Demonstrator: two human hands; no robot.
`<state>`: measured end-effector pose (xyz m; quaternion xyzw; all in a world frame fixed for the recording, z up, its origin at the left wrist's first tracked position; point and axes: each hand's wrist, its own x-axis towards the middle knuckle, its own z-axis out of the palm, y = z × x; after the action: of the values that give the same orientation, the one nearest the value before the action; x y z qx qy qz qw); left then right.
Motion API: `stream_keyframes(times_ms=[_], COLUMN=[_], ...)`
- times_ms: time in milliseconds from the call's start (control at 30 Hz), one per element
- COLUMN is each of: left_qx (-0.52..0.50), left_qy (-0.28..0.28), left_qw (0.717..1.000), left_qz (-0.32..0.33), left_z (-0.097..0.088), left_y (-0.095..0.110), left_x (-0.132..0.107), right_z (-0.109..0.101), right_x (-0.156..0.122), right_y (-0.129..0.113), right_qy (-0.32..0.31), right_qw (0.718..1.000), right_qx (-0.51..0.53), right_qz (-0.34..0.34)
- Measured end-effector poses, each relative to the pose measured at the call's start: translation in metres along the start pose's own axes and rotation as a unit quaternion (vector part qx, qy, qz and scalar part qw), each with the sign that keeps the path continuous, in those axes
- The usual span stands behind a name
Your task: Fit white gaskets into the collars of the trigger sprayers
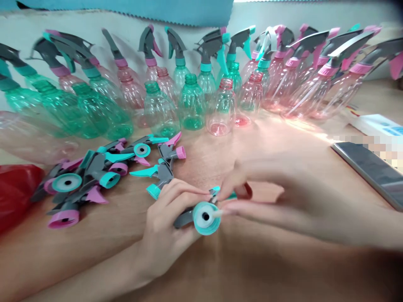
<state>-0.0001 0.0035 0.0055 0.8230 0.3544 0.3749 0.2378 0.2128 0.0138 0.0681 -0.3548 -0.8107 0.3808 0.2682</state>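
Closest to where I'm looking: left hand (166, 222) clamped on a grey-and-teal spray head (205, 225), held up over the table (264, 142), teal collar open end out, pale insert and dark hole showing. Right hand (267, 197) comes in from the other side, thumb and finger bent at the same head, thumb overlapping the collar's edge. It's blurred; I can't tell if those fingertips are pinched on it or just beside it.

Just past the left hand, loose heads (96, 163) lie in a jumbled pile, teal and pink collars mixed. Red bag (19, 193) left of the pile. Phone (368, 167) lies off to the right, white box (374, 126) just beyond it.

Farther back I see open bottles (192, 105), green and pink, standing upright. Behind and around those, bottles with heads on (336, 94), spread left to right. Blue sheet (126, 11) hangs on the wall (299, 14) at the back.
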Motion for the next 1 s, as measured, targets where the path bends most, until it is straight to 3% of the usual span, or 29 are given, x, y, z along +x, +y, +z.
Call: stream_keyframes(times_ms=[67, 167, 367, 533, 867, 1000], left_qx=[0.012, 0.017, -0.001, 0.000, 0.069, 0.082], left_qy=[0.012, 0.023, 0.020, 0.010, -0.018, -0.019], left_qw=[1.000, 1.000, 1.000, 1.000, 0.997, 0.996], left_qz=[0.008, 0.006, -0.014, 0.008, -0.014, 0.009], left_z=[0.001, 0.001, 0.003, 0.005, 0.011, 0.012], left_y=[-0.001, -0.001, -0.003, -0.003, 0.000, 0.002], left_x=[0.001, 0.000, -0.004, -0.005, -0.006, -0.008], right_z=[0.004, 0.014, 0.023, 0.023, 0.030, 0.029], right_x=[-0.007, -0.013, -0.019, -0.026, -0.031, -0.033], right_y=[-0.011, -0.014, -0.016, -0.020, -0.015, -0.014], right_qy=[0.007, 0.031, 0.000, -0.034, -0.045, -0.030], right_qw=[0.994, 0.985, 0.991, 0.989, 0.983, 0.980], right_qx=[-0.098, -0.155, -0.136, -0.143, -0.178, -0.197], right_qz=[-0.036, -0.068, -0.017, 0.005, 0.014, 0.016])
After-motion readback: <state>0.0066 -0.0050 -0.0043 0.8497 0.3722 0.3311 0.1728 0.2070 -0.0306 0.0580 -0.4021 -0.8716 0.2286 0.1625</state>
